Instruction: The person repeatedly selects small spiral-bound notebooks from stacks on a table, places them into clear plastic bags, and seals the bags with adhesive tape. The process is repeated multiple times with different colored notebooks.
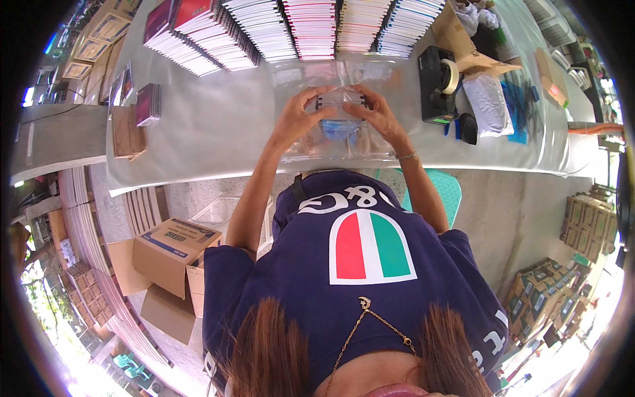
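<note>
Two bare hands work over a grey-covered table point(218, 126) in the single head view. The left hand point(299, 119) and the right hand point(380, 119) grip one clear plastic packet point(340, 99) from opposite sides, thumbs nearest the wearer and fingers curled around the far side. The packet sits at the table's near middle, with black binding showing at two edges and one blue patch point(338, 130) just below it; what is inside cannot be made out. Six rows of spiral-bound notebooks point(309, 33) line the far side, while one small stack of maroon notebooks point(148, 104) stands at left. To the right are one black tape dispenser point(433, 92) carrying one tape roll point(450, 77), one silvery-white package point(488, 106) and one open cardboard box point(471, 53). One teal stool point(442, 192) shows beyond the right forearm; one open carton point(175, 248) rests at lower left.
</note>
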`<state>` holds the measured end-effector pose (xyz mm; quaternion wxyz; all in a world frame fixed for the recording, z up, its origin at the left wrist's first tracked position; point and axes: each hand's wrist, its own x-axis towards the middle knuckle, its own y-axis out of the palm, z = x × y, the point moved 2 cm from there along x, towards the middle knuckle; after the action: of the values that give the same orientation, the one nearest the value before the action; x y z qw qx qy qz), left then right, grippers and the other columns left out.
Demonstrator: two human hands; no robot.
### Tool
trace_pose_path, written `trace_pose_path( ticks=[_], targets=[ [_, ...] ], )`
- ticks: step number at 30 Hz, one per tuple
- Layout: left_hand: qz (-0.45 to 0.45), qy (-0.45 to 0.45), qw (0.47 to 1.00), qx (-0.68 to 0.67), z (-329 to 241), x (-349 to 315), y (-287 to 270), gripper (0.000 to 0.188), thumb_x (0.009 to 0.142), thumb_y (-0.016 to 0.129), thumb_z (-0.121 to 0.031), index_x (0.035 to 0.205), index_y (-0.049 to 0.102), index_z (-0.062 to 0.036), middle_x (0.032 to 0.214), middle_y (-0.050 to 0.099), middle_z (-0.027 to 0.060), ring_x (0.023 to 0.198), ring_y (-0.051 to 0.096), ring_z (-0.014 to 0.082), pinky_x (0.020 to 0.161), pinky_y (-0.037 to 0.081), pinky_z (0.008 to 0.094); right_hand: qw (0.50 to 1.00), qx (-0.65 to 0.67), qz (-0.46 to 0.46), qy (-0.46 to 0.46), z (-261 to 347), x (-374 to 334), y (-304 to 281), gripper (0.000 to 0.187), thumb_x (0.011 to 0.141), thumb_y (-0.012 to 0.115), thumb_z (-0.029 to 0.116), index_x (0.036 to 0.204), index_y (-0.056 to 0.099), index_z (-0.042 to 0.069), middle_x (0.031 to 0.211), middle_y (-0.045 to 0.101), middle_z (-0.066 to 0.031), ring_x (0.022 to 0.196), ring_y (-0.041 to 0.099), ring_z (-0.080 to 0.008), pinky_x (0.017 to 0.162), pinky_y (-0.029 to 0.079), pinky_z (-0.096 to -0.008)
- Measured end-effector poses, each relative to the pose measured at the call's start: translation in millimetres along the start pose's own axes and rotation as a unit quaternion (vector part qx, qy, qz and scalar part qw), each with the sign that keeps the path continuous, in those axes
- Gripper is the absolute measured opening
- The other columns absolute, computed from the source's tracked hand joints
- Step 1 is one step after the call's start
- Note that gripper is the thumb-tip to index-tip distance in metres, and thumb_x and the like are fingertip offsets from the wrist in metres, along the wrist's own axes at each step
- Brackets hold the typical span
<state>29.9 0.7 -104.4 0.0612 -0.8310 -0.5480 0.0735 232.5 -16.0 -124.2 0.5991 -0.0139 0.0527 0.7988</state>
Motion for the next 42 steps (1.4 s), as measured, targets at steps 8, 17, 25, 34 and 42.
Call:
trace_pose_path(
  ticks=[8, 17, 25, 34, 42],
  targets=[
    [-0.048, -0.008, 0.997, -0.061, 9.2, 2.8, 7.1, 0.017, 0.081, 0.075, -0.009, 0.098, 0.075, -0.0057, 0.105, 0.068, 0.0035, 0.089, 0.062, 0.0093, 0.079, 0.051, 0.0248, 0.993, 0.059, -0.028, -0.096, -12.8, -2.7, 7.0, 0.025, 0.084, 0.064, 0.003, 0.109, 0.068, 0.003, 0.114, 0.063, -0.0095, 0.113, 0.055, -0.0191, 0.093, 0.047, -0.0297],
    [0.036, 0.073, 0.996, 0.043, 1.4, 15.0, -4.1, 0.015, 0.081, 0.073, -0.003, 0.096, 0.073, -0.0033, 0.105, 0.064, 0.0060, 0.102, 0.063, 0.0154, 0.095, 0.050, 0.0307, 0.980, -0.148, 0.012, -0.130, 14.5, -14.6, 2.4, 0.027, 0.081, 0.073, 0.013, 0.107, 0.070, 0.008, 0.125, 0.058, -0.0092, 0.125, 0.048, -0.0227, 0.103, 0.038, -0.0361],
    [0.050, 0.261, 0.927, 0.265, -16.6, -2.1, -4.8, 0.025, 0.079, 0.074, -0.010, 0.104, 0.072, -0.0074, 0.118, 0.065, 0.0039, 0.112, 0.062, 0.0224, 0.105, 0.045, 0.0388, 0.903, -0.336, -0.147, -0.225, 8.8, -32.8, 16.5, 0.027, 0.074, 0.079, 0.017, 0.101, 0.075, 0.016, 0.130, 0.054, -0.0084, 0.126, 0.045, -0.0275, 0.105, 0.034, -0.0412],
    [-0.035, 0.337, 0.903, 0.263, 7.7, -18.0, 14.0, 0.019, 0.077, 0.073, -0.008, 0.096, 0.071, -0.0081, 0.102, 0.067, 0.0020, 0.105, 0.064, 0.0200, 0.101, 0.048, 0.0399, 0.886, -0.326, -0.282, -0.168, -2.4, -53.5, 21.0, 0.024, 0.077, 0.077, 0.016, 0.101, 0.075, 0.018, 0.131, 0.051, -0.0076, 0.118, 0.043, -0.0262, 0.102, 0.033, -0.0404],
    [-0.073, 0.350, 0.906, 0.224, 18.4, -16.4, 23.3, 0.020, 0.075, 0.070, 0.002, 0.091, 0.070, -0.0089, 0.099, 0.067, 0.0025, 0.103, 0.064, 0.0224, 0.100, 0.049, 0.0417, 0.829, -0.217, -0.511, 0.072, -49.0, -98.4, -192.9, 0.028, 0.088, 0.071, 0.029, 0.104, 0.071, 0.006, 0.086, 0.066, -0.0001, 0.081, 0.057, -0.0106, 0.074, 0.047, -0.0259]
  ],
)
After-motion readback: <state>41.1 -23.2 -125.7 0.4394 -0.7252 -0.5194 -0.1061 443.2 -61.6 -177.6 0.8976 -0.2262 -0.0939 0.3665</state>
